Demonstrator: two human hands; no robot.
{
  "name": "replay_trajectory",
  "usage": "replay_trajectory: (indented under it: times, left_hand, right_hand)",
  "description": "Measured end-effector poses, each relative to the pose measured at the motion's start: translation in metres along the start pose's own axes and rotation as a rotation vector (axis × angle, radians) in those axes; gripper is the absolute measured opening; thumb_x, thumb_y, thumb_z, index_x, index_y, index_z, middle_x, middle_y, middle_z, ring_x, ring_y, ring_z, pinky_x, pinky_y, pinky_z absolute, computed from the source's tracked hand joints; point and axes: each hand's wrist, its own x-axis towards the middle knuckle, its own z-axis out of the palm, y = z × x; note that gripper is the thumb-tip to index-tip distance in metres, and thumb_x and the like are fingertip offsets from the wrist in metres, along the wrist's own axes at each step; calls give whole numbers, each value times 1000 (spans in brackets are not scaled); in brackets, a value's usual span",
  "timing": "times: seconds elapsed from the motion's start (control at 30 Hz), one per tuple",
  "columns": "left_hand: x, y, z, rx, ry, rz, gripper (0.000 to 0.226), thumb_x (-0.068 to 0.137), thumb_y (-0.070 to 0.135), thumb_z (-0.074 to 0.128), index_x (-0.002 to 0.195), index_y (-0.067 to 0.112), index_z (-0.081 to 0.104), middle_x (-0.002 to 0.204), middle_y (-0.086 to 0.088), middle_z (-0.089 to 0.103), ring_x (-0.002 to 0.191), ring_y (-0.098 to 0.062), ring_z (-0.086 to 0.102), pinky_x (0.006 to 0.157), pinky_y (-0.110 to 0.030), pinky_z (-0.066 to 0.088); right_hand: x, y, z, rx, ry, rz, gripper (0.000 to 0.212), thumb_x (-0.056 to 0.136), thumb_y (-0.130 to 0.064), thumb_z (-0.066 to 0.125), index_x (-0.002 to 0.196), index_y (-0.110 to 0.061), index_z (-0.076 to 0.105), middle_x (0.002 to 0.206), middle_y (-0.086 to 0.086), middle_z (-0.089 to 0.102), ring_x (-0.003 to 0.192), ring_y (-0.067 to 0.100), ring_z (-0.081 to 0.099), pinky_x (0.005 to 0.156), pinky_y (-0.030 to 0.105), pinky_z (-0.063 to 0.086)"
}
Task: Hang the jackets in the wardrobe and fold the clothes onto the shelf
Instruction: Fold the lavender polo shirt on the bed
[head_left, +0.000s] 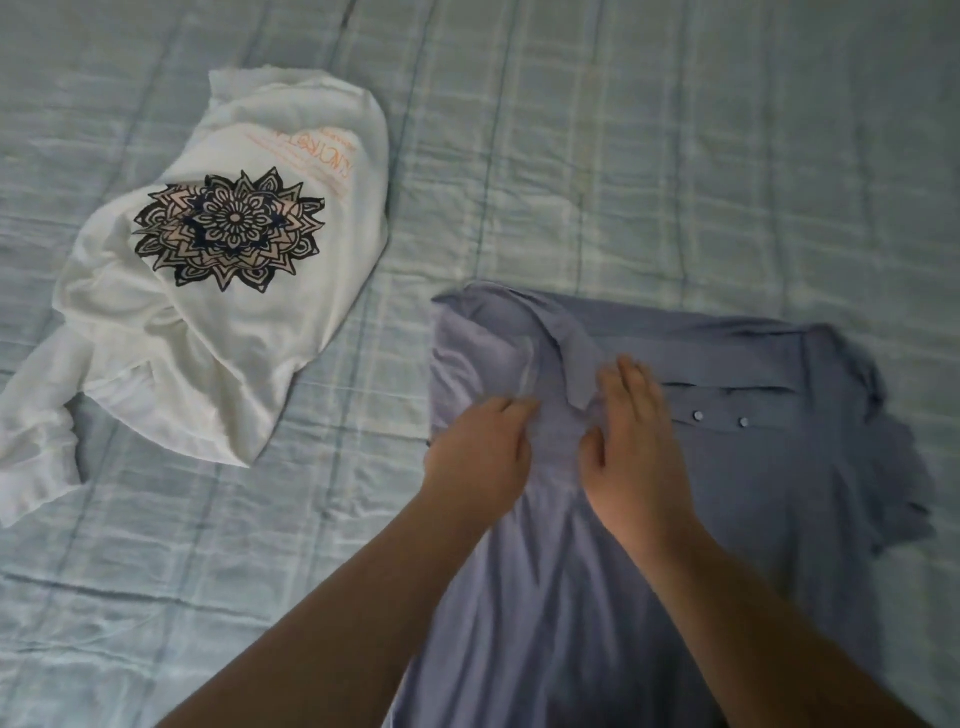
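Blue-grey polo shirt (727, 467) lying spread on bed (675, 156), collar and two white buttons showing. Left hand (480, 457) lying on cloth left of collar, fingers curling; grip blurred, cannot tell if pinching. Right hand (631, 447) pressing flat, grip wide, fingers straight. White sweatshirt (208, 322) lying crumpled well left, bearing black mandala print; orange writing unreadable.

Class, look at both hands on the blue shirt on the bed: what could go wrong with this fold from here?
1. The collar lies flipped and crooked by the right hand; folding now may crease it.
2. The left hand bunches cloth, so the blue shirt may fold with wrinkles.
3. The far sleeve lies rumpled and may end up lumpy.
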Motion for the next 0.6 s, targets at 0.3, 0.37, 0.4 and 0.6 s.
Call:
replay_trajectory:
  times: [0.3, 0.37, 0.4, 0.6]
  left_hand:
    - [19, -27, 21, 297, 39, 28, 66, 103, 41, 36, 160, 14, 16, 167, -9, 13, 155, -28, 5, 125, -45, 3]
    - [19, -32, 28, 342, 20, 24, 67, 103, 47, 31, 160, 15, 14, 168, -8, 9, 155, -29, 1, 125, -46, 2]
    - [19, -33, 30, 353, 16, 24, 67, 104, 49, 28, 160, 16, 13, 168, -9, 7, 155, -29, 0, 125, -46, 1]
    - [20, -26, 24, 308, 54, -7, 69, 102, 47, 33, 160, 14, 15, 168, -8, 10, 155, -28, 0, 125, -46, 0]
  right_hand:
    - [20, 8, 23, -100, -203, -149, 58, 100, -29, 44, 153, -10, 32, 160, 10, 29, 149, 28, 24, 120, 48, 21]
    - [25, 3, 37, -177, -294, -181, 59, 102, -39, 32, 157, -21, 22, 165, 5, 18, 152, 22, 13, 122, 49, 11]
    - [26, 1, 43, -208, -335, -182, 59, 102, -42, 29, 157, -25, 17, 166, 5, 12, 153, 22, 8, 121, 51, 7]
    - [28, -2, 44, -186, -403, -165, 58, 104, -45, 27, 157, -26, 17, 166, 5, 10, 153, 25, 5, 121, 54, 4]
